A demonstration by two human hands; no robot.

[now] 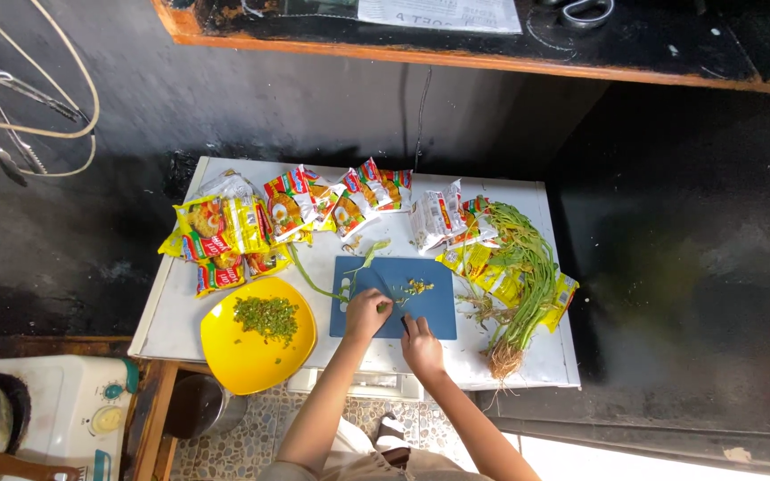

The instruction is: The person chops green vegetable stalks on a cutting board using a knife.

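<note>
A: Left hand (pixel 367 313)?
B: Grip closed on green stalk (pixel 369 258), blue cutting board (pixel 434 307), desk (pixel 180 312) front edge.
A: Right hand (pixel 421 346)?
B: Grip closed on a dark handle, probably a knife (pixel 405 326); blade unclear.

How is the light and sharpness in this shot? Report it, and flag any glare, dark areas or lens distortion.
Head view: even daylight on the white table, with the blue cutting board and yellow plate sharp; the black walls around it fall very dark; a bright overexposed patch at the bottom right; wide-angle lens bends the wooden shelf edge; left hand and right hand show no motion blur.
</note>
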